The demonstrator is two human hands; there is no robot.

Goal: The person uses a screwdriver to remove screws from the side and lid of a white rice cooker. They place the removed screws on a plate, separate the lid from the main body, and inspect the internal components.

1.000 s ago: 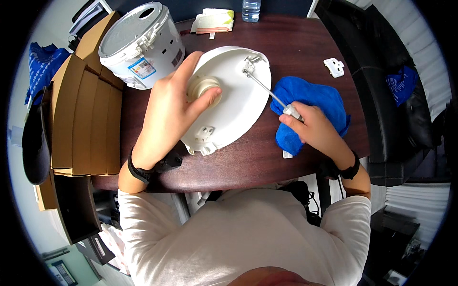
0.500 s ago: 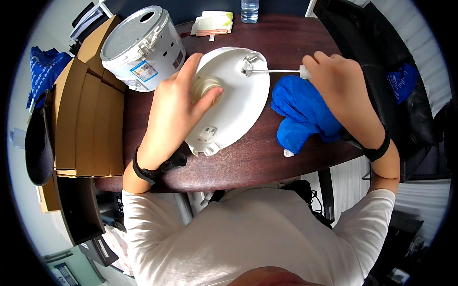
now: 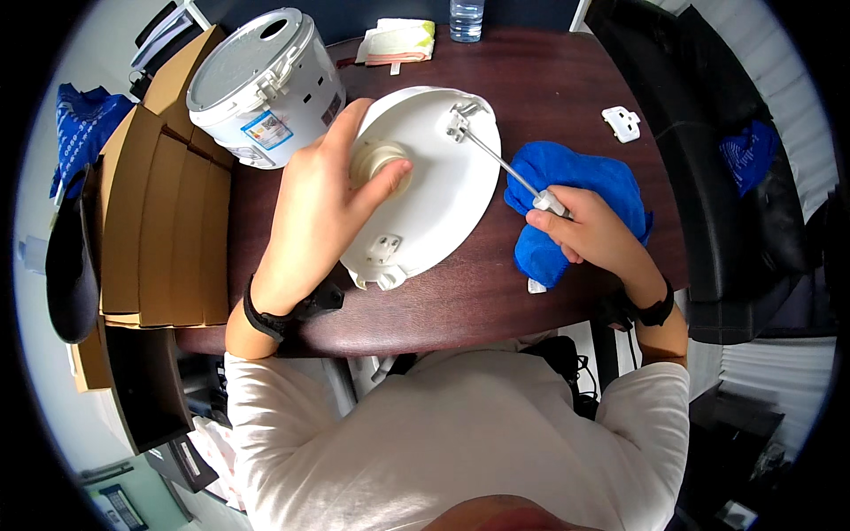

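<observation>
A white, shallow plastic cover (image 3: 447, 199) is held tilted over the dark table. My left hand (image 3: 314, 199) grips it, thumb and fingers closed around the cream round fitting (image 3: 390, 159) in its middle. In my right hand (image 3: 593, 232) is a screwdriver (image 3: 500, 161), its pale handle wrapped by my fingers. The shaft slants up and left, and its tip meets a small bracket (image 3: 457, 126) near the cover's far edge. Another small fixture (image 3: 383, 248) sits near the cover's close edge. Beneath my right hand lies a crumpled blue cloth (image 3: 617, 181).
A white round appliance body (image 3: 310, 106) with a clear-looking top stands at the back left. Cardboard boxes (image 3: 177, 230) line the table's left side. Folded cloth (image 3: 394, 42) and a water bottle (image 3: 466, 22) are at the back. A small white plastic piece (image 3: 620, 124) rests far right.
My right hand has swung down and closer to me with the screwdriver, whose shaft went from level to slanting. The small white piece at right has come into sight. My left hand stays put.
</observation>
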